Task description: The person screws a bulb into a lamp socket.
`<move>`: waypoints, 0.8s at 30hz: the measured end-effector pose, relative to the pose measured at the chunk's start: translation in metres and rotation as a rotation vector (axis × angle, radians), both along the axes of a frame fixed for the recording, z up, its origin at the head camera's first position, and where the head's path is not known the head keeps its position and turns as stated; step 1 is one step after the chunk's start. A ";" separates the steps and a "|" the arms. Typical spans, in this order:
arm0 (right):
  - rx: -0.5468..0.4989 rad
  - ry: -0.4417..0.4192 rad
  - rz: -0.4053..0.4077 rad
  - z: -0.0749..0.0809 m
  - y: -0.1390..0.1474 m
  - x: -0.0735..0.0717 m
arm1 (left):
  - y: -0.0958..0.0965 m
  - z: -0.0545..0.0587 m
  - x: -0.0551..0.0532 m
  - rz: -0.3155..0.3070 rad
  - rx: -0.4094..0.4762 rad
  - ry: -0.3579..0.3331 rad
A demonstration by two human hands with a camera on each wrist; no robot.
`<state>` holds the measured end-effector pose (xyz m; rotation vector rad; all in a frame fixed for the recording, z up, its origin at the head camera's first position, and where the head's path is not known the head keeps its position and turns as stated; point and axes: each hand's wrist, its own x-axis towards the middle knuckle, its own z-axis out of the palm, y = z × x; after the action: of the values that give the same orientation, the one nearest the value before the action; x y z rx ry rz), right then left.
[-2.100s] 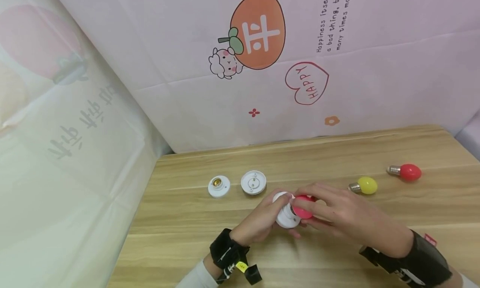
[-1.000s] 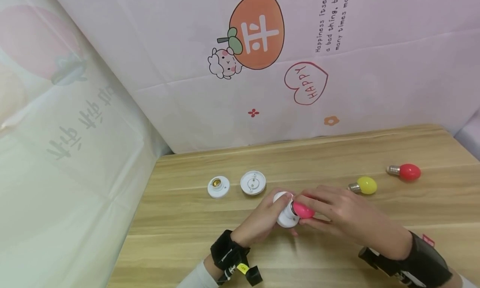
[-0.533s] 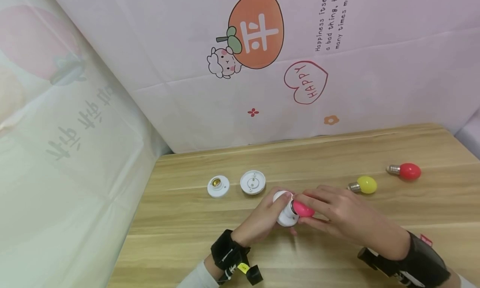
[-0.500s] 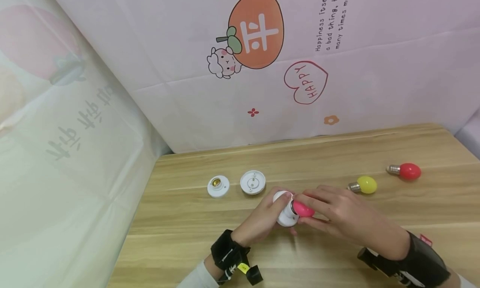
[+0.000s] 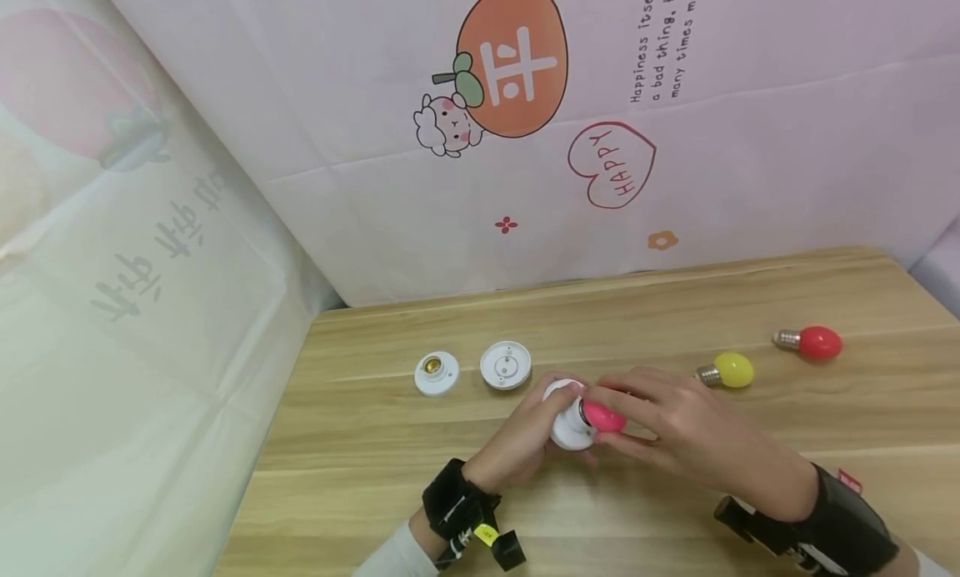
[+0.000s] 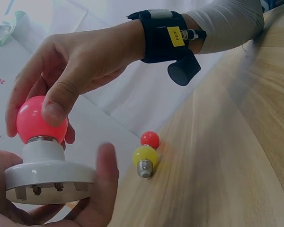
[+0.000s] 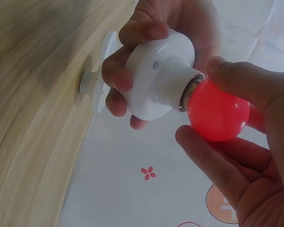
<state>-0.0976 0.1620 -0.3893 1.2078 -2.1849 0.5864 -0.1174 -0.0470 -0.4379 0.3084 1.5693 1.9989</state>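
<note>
My left hand (image 5: 517,444) grips a round white lamp holder (image 5: 567,434) by its base, thumb on top in the head view. The thumb and fingers of my right hand (image 5: 693,431) are around a red light bulb (image 5: 604,417). In the right wrist view the bulb (image 7: 218,113) sits at the mouth of the lamp holder (image 7: 156,78), a thin band of its metal screw base showing. From the left wrist, the bulb (image 6: 34,120) stands upright on the holder, whose underside shows metal contacts. Both hands are above the wooden table (image 5: 390,485).
Two more white lamp holders lie left of the hands: one socket-up (image 5: 437,373), the other underside-up (image 5: 506,365). On the right lie a yellow bulb (image 5: 733,370) and another red bulb (image 5: 819,343). A printed cloth (image 5: 375,210) hangs behind the table.
My right fingers have shifted around the red bulb, covering more of it now than half a second ago. Holder and bulb have moved slightly up and left. The loose bulbs and holders stay put.
</note>
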 end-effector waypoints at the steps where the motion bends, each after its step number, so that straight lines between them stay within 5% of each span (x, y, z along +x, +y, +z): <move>1: 0.002 -0.005 -0.003 0.000 0.000 0.000 | 0.000 0.000 0.000 0.003 0.006 -0.006; 24: -0.001 -0.038 -0.014 0.000 0.010 -0.010 | -0.001 0.003 -0.003 -0.009 0.069 -0.001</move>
<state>-0.1074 0.1723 -0.3895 1.1890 -2.2227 0.6086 -0.1209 -0.0480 -0.4348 0.3407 1.4978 2.0488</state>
